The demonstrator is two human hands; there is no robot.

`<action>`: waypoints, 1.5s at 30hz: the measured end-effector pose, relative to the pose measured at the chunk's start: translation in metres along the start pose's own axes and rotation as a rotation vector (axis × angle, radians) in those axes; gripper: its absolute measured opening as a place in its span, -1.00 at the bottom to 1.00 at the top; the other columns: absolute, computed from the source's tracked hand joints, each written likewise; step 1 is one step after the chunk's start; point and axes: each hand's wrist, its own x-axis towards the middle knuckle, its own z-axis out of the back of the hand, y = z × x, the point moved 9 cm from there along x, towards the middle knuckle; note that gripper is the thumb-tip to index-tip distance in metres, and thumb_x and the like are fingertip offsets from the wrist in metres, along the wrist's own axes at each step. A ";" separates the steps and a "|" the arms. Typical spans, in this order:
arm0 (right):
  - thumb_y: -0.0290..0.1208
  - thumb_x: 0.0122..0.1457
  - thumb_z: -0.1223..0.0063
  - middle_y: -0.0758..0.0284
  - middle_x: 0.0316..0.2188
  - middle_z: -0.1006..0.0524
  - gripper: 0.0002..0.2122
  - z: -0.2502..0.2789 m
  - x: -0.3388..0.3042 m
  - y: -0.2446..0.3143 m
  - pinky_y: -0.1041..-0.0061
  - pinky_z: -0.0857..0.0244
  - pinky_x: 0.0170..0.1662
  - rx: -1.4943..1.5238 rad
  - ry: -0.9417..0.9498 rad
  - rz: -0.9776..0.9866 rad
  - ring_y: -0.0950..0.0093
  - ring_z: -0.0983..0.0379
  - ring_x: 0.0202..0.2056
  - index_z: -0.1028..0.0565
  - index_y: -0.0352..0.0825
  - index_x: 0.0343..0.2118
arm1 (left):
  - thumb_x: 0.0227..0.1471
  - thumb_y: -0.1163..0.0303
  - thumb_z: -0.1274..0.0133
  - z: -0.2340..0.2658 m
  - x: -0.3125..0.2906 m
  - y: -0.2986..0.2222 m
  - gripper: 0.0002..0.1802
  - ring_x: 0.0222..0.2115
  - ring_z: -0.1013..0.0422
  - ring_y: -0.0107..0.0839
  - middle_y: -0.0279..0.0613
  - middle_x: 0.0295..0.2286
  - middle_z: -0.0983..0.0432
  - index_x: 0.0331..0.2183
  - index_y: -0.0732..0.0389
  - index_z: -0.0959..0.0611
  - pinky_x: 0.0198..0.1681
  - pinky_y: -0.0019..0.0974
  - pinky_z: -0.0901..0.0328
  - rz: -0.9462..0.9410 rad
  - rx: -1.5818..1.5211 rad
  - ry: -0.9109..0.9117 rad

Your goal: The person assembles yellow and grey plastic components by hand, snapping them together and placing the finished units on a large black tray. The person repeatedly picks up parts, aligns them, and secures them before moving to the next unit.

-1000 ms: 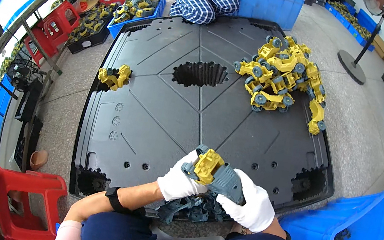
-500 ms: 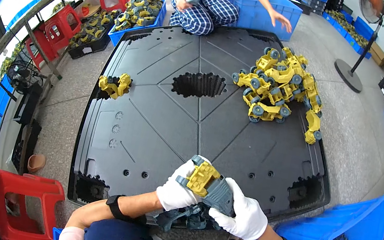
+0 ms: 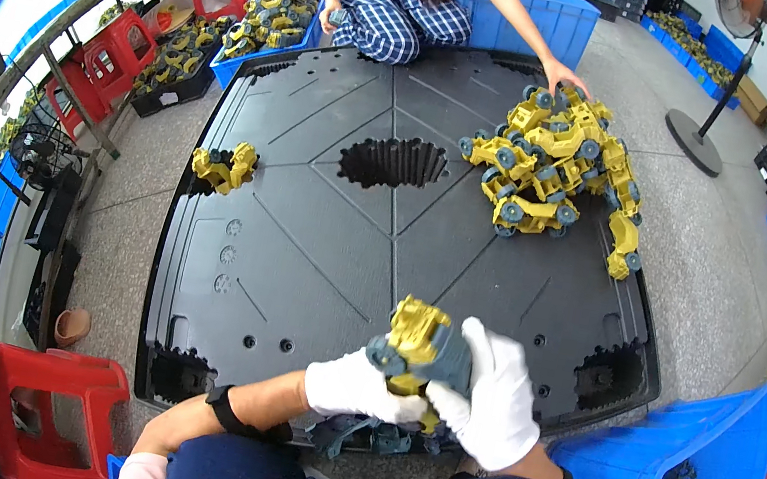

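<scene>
Both my hands wear white gloves and hold one toy vehicle (image 3: pixel 417 329) above the near edge of the black table (image 3: pixel 319 259). The toy has a yellow body, with a blue-grey part (image 3: pixel 452 365) on its right side. My left hand (image 3: pixel 361 388) is closed around its lower left, near a dark wheel. On the other side my right hand (image 3: pixel 496 406) grips the blue-grey part, thumb toward me. Below my hands, several blue-grey plastic parts (image 3: pixel 351 434) show at the table's edge, partly hidden.
A heap of yellow toy vehicles (image 3: pixel 553 166) lies at the far right, with a co-worker's hand (image 3: pixel 565 75) touching its top. Another yellow toy (image 3: pixel 225 167) rests at the left. A blue crate (image 3: pixel 701 465) stands near my right, a red stool (image 3: pixel 46 406) near my left.
The toy has turned in my hands, its yellow part now tipped upward. My left hand has shifted lower on it. The co-worker's hand has come down onto the heap.
</scene>
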 end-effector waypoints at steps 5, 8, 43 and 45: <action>-0.31 0.26 0.05 -0.08 0.05 -0.38 -0.54 -0.007 0.018 -0.020 0.30 -0.15 0.18 0.799 -0.148 -0.047 0.09 -0.34 0.10 -0.29 -0.54 0.11 | 0.00 0.42 -0.25 -0.002 0.001 0.016 -0.32 0.03 -0.32 -0.40 -0.24 0.00 -0.40 0.14 0.17 -0.34 0.12 -0.23 -0.25 0.088 -0.451 -0.085; -0.38 0.24 0.03 -0.06 -0.03 -0.46 -0.57 -0.008 0.033 -0.012 0.36 -0.26 0.10 0.914 -0.119 0.006 0.14 -0.45 0.01 -0.29 -0.55 0.10 | 0.02 0.47 -0.24 0.000 0.001 0.009 -0.31 0.09 -0.31 -0.34 -0.23 0.04 -0.39 0.16 0.15 -0.32 0.19 -0.19 -0.21 0.038 -0.559 -0.099; 0.10 0.20 0.02 -0.10 0.05 -0.40 -0.36 -0.035 0.057 -0.035 0.22 -0.13 0.22 0.587 -0.175 0.201 0.03 -0.29 0.13 -0.41 -0.48 0.04 | -0.06 0.18 -0.26 0.118 -0.154 0.008 -0.37 -0.10 -0.43 -0.04 -0.01 -0.11 -0.49 0.00 0.27 -0.45 0.01 0.07 -0.31 -0.061 -0.418 -0.692; -0.22 0.06 -0.12 0.07 -0.39 -0.48 -0.69 0.037 0.066 -0.104 0.13 -0.32 -0.13 0.289 -0.469 -0.043 0.13 -0.47 -0.26 -0.48 -0.42 -0.32 | -0.08 0.16 -0.27 0.127 -0.209 -0.007 -0.49 -0.18 -0.48 -0.06 0.03 -0.20 -0.53 -0.15 0.27 -0.57 -0.08 0.02 -0.37 0.003 -0.142 -0.936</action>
